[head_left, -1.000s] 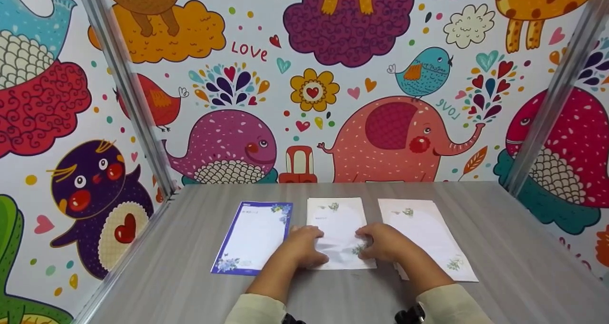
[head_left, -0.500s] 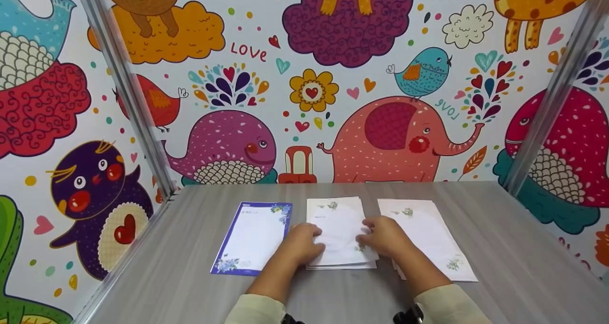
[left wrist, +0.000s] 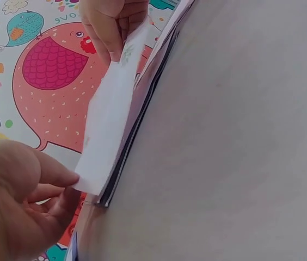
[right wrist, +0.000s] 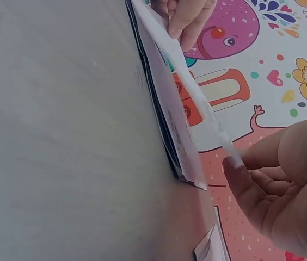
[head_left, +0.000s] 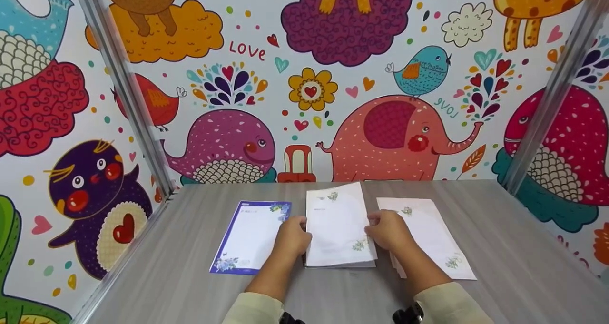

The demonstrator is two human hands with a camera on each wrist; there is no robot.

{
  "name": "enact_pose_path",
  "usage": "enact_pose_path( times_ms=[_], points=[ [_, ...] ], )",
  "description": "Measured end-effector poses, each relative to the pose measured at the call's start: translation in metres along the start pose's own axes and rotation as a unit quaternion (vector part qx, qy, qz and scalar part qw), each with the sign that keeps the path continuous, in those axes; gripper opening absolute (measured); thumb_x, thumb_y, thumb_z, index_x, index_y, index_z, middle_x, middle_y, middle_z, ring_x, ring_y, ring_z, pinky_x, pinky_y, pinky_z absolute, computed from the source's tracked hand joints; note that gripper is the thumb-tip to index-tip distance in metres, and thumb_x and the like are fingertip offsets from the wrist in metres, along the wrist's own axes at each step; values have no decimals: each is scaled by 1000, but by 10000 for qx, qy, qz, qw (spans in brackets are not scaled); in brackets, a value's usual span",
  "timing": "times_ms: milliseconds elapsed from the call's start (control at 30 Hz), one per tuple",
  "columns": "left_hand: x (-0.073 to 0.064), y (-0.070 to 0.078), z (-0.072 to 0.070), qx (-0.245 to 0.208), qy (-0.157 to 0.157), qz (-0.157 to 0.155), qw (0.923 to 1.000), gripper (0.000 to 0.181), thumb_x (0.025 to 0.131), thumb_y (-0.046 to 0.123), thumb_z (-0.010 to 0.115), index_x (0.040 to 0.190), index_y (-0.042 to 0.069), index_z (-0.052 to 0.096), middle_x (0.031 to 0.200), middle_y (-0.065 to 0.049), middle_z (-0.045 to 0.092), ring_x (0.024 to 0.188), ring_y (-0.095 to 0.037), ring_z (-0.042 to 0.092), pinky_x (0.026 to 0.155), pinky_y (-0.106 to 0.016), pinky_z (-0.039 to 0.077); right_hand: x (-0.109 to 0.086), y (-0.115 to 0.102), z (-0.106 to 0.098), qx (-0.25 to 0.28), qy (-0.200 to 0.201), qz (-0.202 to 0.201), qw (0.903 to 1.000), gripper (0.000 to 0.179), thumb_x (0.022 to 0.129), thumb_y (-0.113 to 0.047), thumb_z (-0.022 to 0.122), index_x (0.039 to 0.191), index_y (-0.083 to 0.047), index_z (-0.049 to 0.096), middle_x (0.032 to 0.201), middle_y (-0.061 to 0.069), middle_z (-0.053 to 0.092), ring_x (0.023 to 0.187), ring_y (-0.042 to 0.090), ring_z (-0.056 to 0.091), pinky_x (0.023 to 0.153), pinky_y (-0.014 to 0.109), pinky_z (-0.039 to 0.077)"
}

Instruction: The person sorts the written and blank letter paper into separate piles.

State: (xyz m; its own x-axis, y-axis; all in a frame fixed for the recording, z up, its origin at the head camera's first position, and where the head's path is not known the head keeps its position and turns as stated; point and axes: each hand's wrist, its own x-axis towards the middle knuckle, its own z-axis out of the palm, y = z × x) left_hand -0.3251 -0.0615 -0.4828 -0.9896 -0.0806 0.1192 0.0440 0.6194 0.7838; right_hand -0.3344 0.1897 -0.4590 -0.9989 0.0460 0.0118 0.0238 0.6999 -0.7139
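A white sheet of paper (head_left: 335, 229) with green leaf prints is raised off the middle paper stack (right wrist: 171, 117), its far edge tilted up. My left hand (head_left: 292, 236) pinches its left edge between thumb and fingers. At the opposite edge my right hand (head_left: 389, 230) pinches the same sheet. The left wrist view shows the sheet (left wrist: 107, 125) held between both hands, with a gap between it and the stack. Dark edges show at the bottom of that stack. Most of the stack's top is hidden by the sheet in the head view.
Left of the stack lies a blue-bordered paper (head_left: 250, 238) with flower corners. Another pile of leaf-printed papers (head_left: 435, 238) lies to the right, partly under my right forearm. Behind the grey table (head_left: 181, 248) stands a cartoon-printed wall (head_left: 304, 124) with metal posts.
Both hands have moved up slightly, lifting the top sheet off the middle stack and tilting its far edge upward. A second ago it lay on the stack, wrinkled between the hands.
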Motion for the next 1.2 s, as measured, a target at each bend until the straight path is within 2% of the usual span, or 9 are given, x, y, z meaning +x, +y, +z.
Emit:
enact_pose_path(
  times_ms=[167, 267, 400, 567, 767, 867, 1000, 1133, 1200],
  points=[
    [1, -1, -3, -112, 57, -80, 9999, 45, 83, -3, 66, 128, -6, 73, 111, -15, 78, 115, -31, 71, 108, -49, 57, 1, 0, -2, 208, 8, 65, 9998, 37, 95, -9, 76, 130, 1, 73, 118, 15, 76, 110, 28, 70, 101, 48, 60],
    [1, -2, -3, -232, 20, -138, 9996, 47, 82, -4, 65, 128, -6, 72, 110, -14, 78, 113, -30, 71, 106, -48, 58, 1, 1, -2, 351, 2, 121, 9993, 37, 95, -8, 75, 130, 2, 73, 115, 15, 76, 103, 25, 68, 90, 40, 61],
    [1, -1, -5, -430, 16, -274, 9987, 45, 86, -3, 63, 130, -5, 71, 111, -14, 77, 110, -29, 72, 104, -47, 58, 1, 1, -1, 612, 14, 113, 9981, 37, 95, -7, 73, 131, 3, 72, 112, 14, 75, 96, 22, 65, 78, 30, 56],
    [4, -6, -14, -444, 127, -431, 9980, 41, 90, 0, 64, 130, -2, 73, 114, -14, 77, 114, -30, 71, 108, -49, 55, 0, -6, 7, 861, -25, -8, 9963, 37, 95, -5, 71, 131, 4, 72, 110, 15, 75, 92, 20, 68, 77, 30, 59],
    [4, -18, -34, -449, 221, -617, 9968, 42, 92, 5, 64, 132, -1, 72, 121, -16, 77, 120, -33, 70, 111, -50, 53, -5, -24, 24, 1240, -237, 285, 9916, 37, 97, -8, 71, 133, -2, 72, 111, 15, 75, 90, 21, 74, 82, 35, 64],
    [2, -26, -46, -443, 317, -596, 9967, 44, 92, 6, 62, 134, -1, 71, 123, -17, 76, 121, -35, 70, 111, -52, 52, -6, -34, 35, 1472, -393, 366, 9876, 39, 99, -10, 70, 137, -4, 70, 112, 14, 76, 91, 21, 74, 85, 36, 64],
    [1, -39, -63, -395, 489, -517, 9967, 42, 93, 6, 60, 132, -1, 71, 124, -19, 76, 121, -37, 70, 110, -53, 53, -8, -49, 52, 1954, -539, 309, 9787, 42, 99, -9, 68, 140, -2, 67, 107, 14, 75, 87, 20, 75, 83, 36, 65],
    [-1, -54, -81, -286, 718, -399, 9962, 40, 91, 5, 59, 127, -3, 73, 120, -20, 77, 116, -37, 71, 106, -52, 54, -12, -64, 70, 2134, -548, 255, 9751, 40, 97, -8, 70, 136, -1, 70, 104, 13, 74, 84, 20, 74, 79, 33, 64],
    [-2, -61, -90, -209, 785, -459, 9956, 39, 91, 6, 58, 125, -3, 74, 118, -20, 77, 114, -36, 71, 103, -51, 54, -15, -71, 79, 2216, -515, 200, 9736, 39, 96, -6, 71, 134, -1, 71, 102, 12, 74, 82, 19, 74, 77, 32, 65]
  ],
)
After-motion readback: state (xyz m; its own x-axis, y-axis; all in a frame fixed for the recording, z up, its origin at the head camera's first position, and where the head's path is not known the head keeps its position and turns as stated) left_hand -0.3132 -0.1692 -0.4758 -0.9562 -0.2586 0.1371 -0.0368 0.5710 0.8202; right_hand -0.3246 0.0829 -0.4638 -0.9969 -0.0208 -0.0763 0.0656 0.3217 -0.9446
